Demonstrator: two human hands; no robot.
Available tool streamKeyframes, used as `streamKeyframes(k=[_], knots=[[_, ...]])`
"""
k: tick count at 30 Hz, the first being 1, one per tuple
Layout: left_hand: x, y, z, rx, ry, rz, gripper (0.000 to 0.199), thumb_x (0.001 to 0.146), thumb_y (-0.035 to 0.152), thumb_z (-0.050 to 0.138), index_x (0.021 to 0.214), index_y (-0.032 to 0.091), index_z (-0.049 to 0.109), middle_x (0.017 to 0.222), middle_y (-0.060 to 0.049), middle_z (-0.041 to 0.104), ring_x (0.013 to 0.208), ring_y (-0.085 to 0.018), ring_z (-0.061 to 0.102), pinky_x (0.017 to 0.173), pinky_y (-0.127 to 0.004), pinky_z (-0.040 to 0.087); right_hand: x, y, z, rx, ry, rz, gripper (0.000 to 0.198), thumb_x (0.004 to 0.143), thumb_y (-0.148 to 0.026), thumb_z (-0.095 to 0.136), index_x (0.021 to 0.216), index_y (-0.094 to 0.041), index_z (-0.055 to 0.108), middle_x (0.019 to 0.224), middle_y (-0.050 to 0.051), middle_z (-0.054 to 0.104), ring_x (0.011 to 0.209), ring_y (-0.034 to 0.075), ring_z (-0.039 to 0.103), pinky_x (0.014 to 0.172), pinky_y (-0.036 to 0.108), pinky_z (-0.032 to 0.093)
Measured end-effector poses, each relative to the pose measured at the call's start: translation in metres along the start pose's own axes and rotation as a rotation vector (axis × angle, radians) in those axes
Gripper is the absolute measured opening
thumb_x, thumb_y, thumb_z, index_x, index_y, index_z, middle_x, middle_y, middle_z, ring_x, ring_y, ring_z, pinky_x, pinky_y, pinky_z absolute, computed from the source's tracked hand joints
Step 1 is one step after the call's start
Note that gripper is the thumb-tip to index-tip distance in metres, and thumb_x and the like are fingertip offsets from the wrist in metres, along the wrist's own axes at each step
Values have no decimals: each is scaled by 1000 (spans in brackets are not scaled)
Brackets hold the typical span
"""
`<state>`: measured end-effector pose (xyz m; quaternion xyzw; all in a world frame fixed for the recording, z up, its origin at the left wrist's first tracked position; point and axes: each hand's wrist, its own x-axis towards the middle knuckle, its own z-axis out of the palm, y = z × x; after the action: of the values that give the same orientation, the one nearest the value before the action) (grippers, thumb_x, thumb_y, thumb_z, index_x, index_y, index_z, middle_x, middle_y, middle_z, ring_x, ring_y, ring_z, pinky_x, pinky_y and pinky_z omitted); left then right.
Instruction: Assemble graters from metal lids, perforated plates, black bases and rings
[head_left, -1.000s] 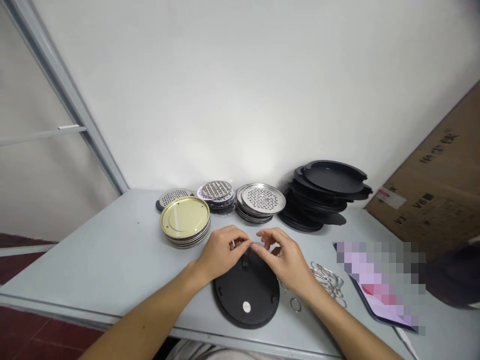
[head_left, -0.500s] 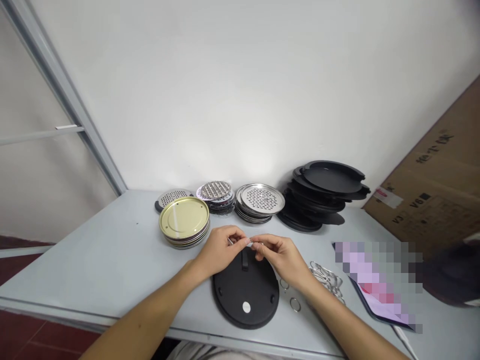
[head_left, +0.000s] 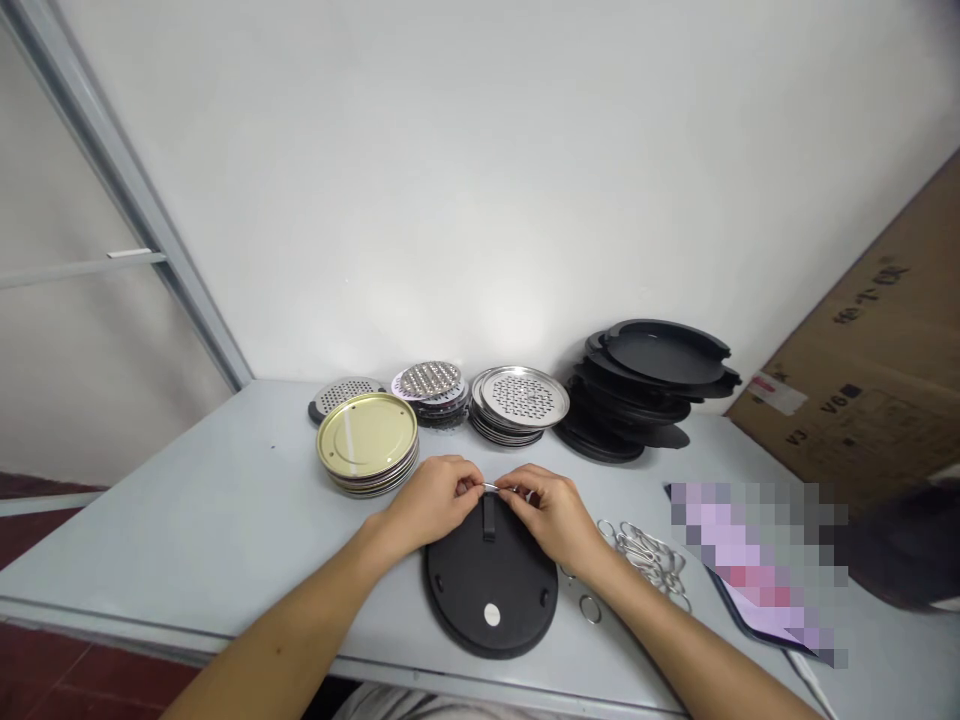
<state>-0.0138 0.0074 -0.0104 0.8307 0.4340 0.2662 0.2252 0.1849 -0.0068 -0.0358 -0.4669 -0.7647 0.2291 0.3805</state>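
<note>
A black round plate (head_left: 491, 575) lies on the table in front of me, with a white round sticker and a short black strap (head_left: 489, 518) at its far edge. Just beyond that strap, a thin metal ring (head_left: 491, 487) is pinched from both sides, mostly hidden by the fingers. My left hand (head_left: 442, 500) closes thumb and forefinger on its left end. On the other end my right hand (head_left: 551, 510) has a like pinch. Loose metal rings (head_left: 590, 608) and a pile of metal hooks (head_left: 652, 558) lie right of the plate.
Along the wall stand a stack of gold-coloured discs (head_left: 367, 435), perforated grater discs (head_left: 431, 380), silver grater plates (head_left: 523, 398) and stacked black trays (head_left: 664, 355). A blurred-out screen (head_left: 772, 600) lies at the right, by a cardboard box (head_left: 847, 370).
Both hands have shifted slightly left at the strap. The thin metal ring shows more clearly between the fingertips. The black plate stays in place.
</note>
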Motion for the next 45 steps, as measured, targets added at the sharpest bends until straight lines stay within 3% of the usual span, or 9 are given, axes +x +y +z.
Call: streamKeyframes(k=[30,45], knots=[[-3,1,1,-1,24,-38,19,81,20,54,82,18,73,78,-4,68,68,-15,60,66,-25,44,-4,4,7,-33,-27,-74,22,82,-5,55,85,-20,70,85,4,67,78,18,62,75,29,48],[-4,4,-3,32,31,-28,18,82,19,55,87,21,73,87,-4,72,78,-18,63,72,-26,46,-7,-1,4,-75,-54,-97,21,83,-6,51,82,-20,66,83,4,65,79,18,61,74,29,46]])
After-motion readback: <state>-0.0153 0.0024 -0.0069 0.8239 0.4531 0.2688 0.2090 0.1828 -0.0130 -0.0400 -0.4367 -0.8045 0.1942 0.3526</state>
